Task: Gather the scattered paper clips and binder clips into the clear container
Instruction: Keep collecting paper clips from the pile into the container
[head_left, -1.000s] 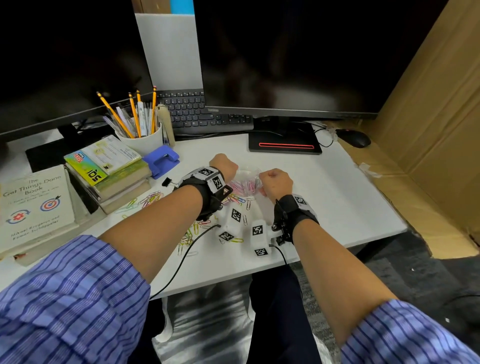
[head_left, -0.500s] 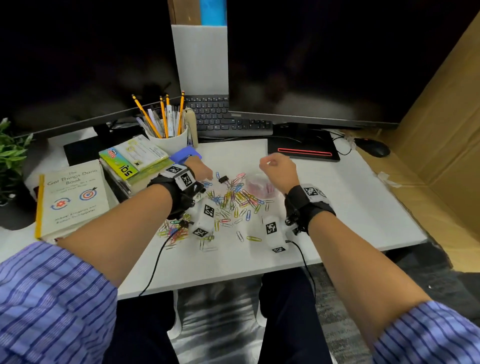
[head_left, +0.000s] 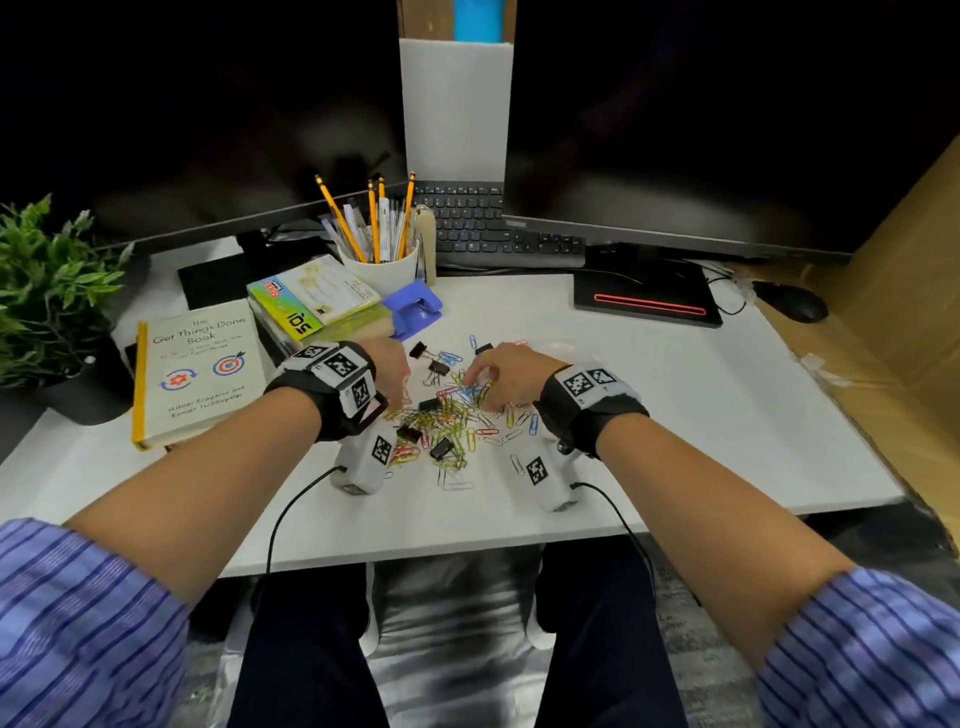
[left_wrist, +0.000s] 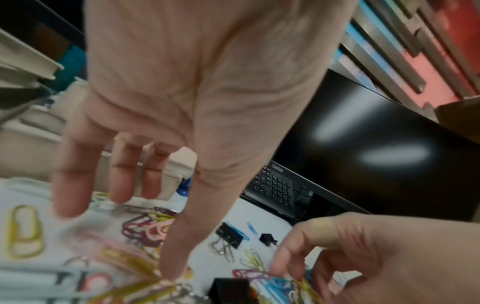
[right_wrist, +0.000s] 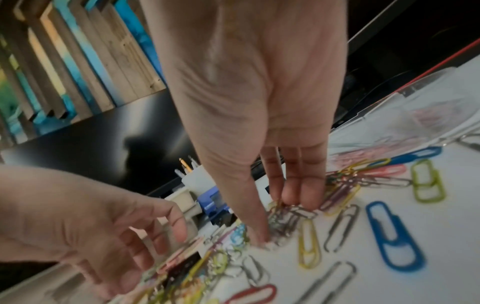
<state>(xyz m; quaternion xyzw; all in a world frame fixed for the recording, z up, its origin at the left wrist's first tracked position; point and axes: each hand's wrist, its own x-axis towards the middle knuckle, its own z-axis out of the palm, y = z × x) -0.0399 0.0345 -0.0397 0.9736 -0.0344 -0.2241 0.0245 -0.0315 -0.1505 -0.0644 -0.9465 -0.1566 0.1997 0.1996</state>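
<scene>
Several coloured paper clips (head_left: 457, 421) lie heaped on the white desk (head_left: 701, 426), with black binder clips (head_left: 439, 369) among them. My left hand (head_left: 402, 395) hovers over the heap's left side, fingers spread and relaxed; in the left wrist view its thumb tip (left_wrist: 168, 273) touches yellow clips. My right hand (head_left: 480, 387) reaches into the heap's far side. In the right wrist view its thumb and fingers (right_wrist: 298, 195) pinch a bunch of grey clips (right_wrist: 285, 214). The clear container (right_wrist: 441, 98) stands just right of that hand with pink clips inside.
A blue hole punch (head_left: 415, 309), a white pencil cup (head_left: 382, 265) and stacked books (head_left: 317, 306) crowd the left back. A large book (head_left: 200, 369) lies at the left. The keyboard (head_left: 493, 228) and monitor base (head_left: 649, 301) stand behind.
Both hands have left the container and come down onto the heap of clips. The right hand moved left and nearer, and now pinches clips.
</scene>
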